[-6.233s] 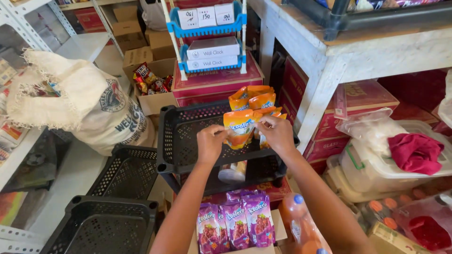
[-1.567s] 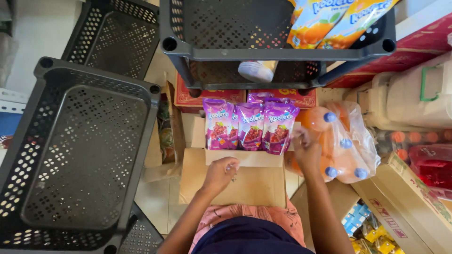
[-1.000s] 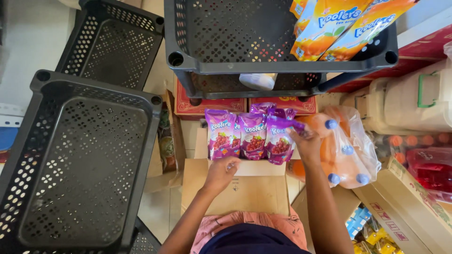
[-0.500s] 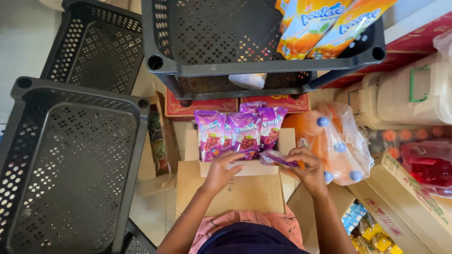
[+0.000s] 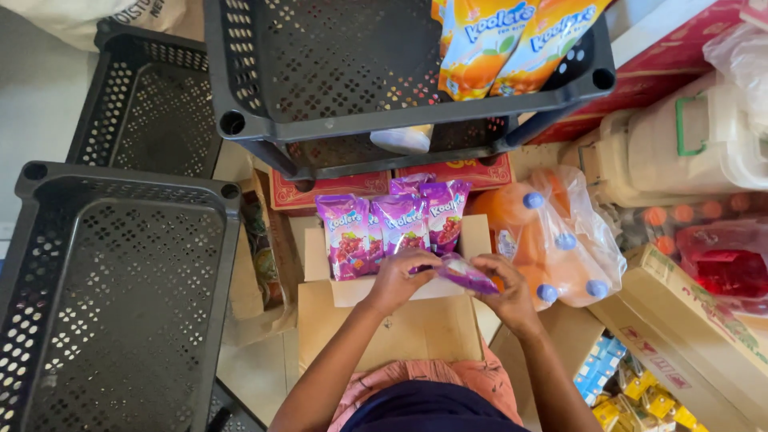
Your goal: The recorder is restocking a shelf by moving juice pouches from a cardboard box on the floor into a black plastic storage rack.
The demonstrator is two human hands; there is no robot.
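Observation:
A brown cardboard box [image 5: 400, 328] sits in front of me with several purple juice pouches [image 5: 392, 228] standing upright in it. My left hand [image 5: 398, 280] and my right hand [image 5: 504, 290] both grip one purple pouch [image 5: 466, 275], which lies tilted sideways just above the box's near edge. Above the box stands a black perforated plastic rack [image 5: 336, 120]; orange juice pouches [image 5: 512, 40] lie in its top tray at the right.
Two black crates [image 5: 112, 280] stand at the left. A clear bag of orange drink bottles with blue caps [image 5: 552, 240] lies right of the box. Red cartons, a white plastic container [image 5: 680, 152] and a long cardboard carton [image 5: 688, 336] crowd the right side.
Both hands reached into the box, and a purple pouch has been pulled out of the row and tipped sideways between them. The camera has moved closer to the box.

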